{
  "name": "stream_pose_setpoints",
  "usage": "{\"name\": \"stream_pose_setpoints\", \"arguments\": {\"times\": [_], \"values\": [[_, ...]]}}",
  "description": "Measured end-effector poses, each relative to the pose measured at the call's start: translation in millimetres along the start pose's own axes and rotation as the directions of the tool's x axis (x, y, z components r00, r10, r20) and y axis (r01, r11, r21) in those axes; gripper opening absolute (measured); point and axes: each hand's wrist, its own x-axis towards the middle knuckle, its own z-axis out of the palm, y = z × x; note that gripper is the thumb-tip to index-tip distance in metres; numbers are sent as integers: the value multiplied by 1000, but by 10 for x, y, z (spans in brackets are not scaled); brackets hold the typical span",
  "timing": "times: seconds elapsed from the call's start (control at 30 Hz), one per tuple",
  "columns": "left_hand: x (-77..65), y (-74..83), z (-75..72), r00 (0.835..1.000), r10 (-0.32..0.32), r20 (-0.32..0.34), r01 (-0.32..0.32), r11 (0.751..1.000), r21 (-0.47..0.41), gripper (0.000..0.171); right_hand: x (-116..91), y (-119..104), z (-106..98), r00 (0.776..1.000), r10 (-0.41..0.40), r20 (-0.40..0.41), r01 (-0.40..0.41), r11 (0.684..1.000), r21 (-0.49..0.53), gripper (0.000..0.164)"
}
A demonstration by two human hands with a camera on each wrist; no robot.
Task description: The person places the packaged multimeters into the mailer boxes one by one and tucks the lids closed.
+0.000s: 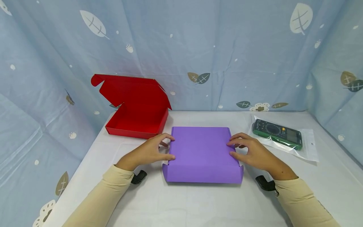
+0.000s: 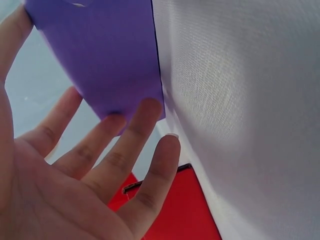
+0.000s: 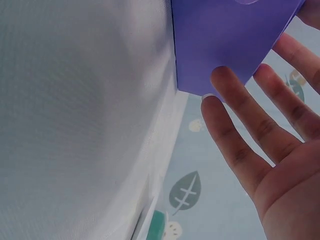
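A purple cardboard box (image 1: 201, 145) lies on the white table with its lid down. Its front flap (image 1: 202, 174) slants outward toward me, with a small ear at each end. My left hand (image 1: 150, 151) is at the box's left side, thumb and forefinger on the top edge. In the left wrist view its other fingers (image 2: 142, 117) lie fairly straight along the purple side wall (image 2: 107, 55). My right hand (image 1: 253, 151) mirrors this at the right edge. The right wrist view shows spread fingers (image 3: 227, 82) against that side wall (image 3: 220, 45).
Behind and to the left stands a red cardboard box (image 1: 136, 126) with its lid raised. A green and black multimeter (image 1: 278, 134) in a clear plastic bag (image 1: 310, 146) lies at the back right. A blue leaf-patterned curtain (image 1: 215, 47) hangs along the table's back edge.
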Motion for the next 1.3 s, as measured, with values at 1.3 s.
{"name": "stream_pose_setpoints", "arguments": {"times": [1.3], "values": [[-405, 412, 214, 984, 174, 32, -164, 825, 541, 56, -1, -4, -10, 997, 59, 45, -58, 998, -15, 26]]}}
